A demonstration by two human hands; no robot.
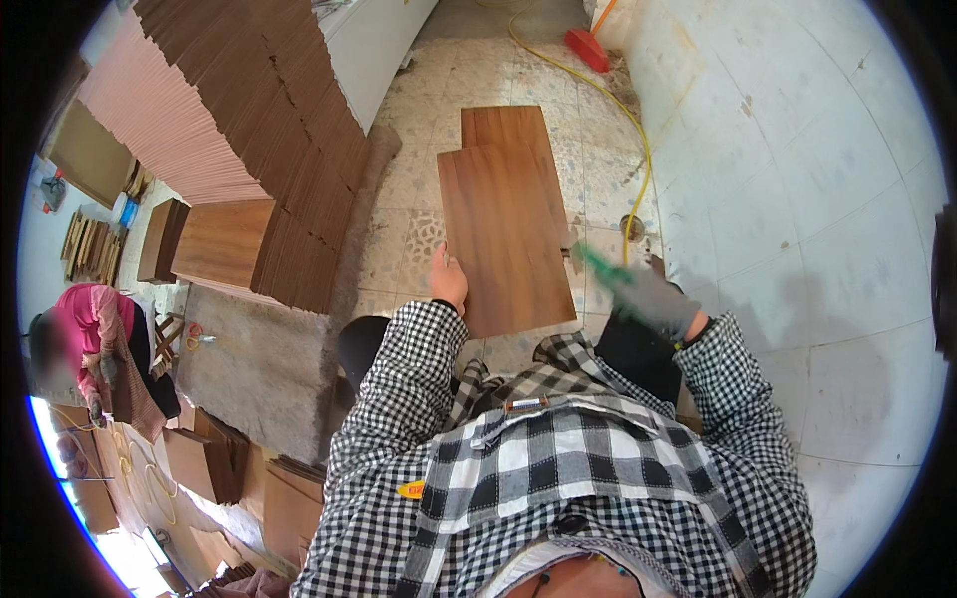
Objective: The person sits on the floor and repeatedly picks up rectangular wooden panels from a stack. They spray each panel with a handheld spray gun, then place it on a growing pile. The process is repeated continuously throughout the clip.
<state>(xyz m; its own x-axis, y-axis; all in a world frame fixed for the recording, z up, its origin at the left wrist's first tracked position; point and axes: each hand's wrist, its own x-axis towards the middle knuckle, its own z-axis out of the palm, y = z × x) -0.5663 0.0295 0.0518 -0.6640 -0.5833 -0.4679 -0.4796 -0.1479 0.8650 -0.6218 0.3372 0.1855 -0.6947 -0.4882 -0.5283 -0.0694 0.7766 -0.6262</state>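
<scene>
— So where's the wood panel (503, 234) rn?
— Flat on the tiled floor (419, 229), right in front of the person's knees. Long axis runs straight away from the body, near short edge toward the knees, far end pointing up-frame. It lies partly over a second panel (503, 125) of the same brown, which sticks out past its far end.
— Which hand's on it?
— Left hand (449, 279), bare, touching the near-left edge, fingers curled down at the rim; thumb side hidden, so can't say how firm the hold is. That's the nearer hand, no question.
— And the right?
— Right hand (653, 299), grey glove, just off the panel's right edge, closed round a green tool (603, 267). It's motion-blurred; the tip points twd the panel's right side.
— Anything else around?
— Big fanned stack of boards (239, 120) to the left, yellow hose (638, 159) snaking along the floor on the right, red broom (588, 48) far end. Another person in pink (95, 349) works at far left.
</scene>
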